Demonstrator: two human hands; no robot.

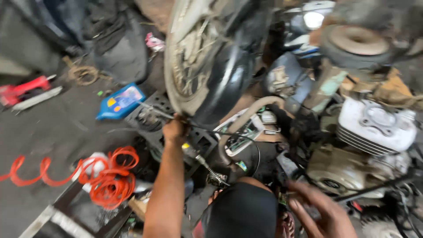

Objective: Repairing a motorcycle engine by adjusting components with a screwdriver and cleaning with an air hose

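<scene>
Grey concrete floor (48,128) fills the left of my view, oil-stained and littered. Over it hangs the biggest thing here, a motorcycle wheel (189,53) with its pale tyre and spokes, tilted, and a black mudguard (229,83) curving just beside it on the right. Right of that I see the engine (352,163), its white finned cylinder head above a dull metal case, with black cables running across it. A round grinding disc or pulley (357,42) sits at the top right, blurred. Down on the floor, a coiled orange air hose (110,176) lies in a heap and trails off left in loops. A blue oil bottle (121,101) lies on its side near the wheel, and a red tool (24,90) rests at the far left edge. My left hand (175,130) is closed tight at the lower rim of the wheel, gripping what looks like a thin black cable (220,132) that runs off to the right; a small spring-ended part (207,169) hangs just below it. My right hand (319,211) is low at the right, near the engine case, fingers half curled and badly blurred; I cannot tell whether it holds anything.
</scene>
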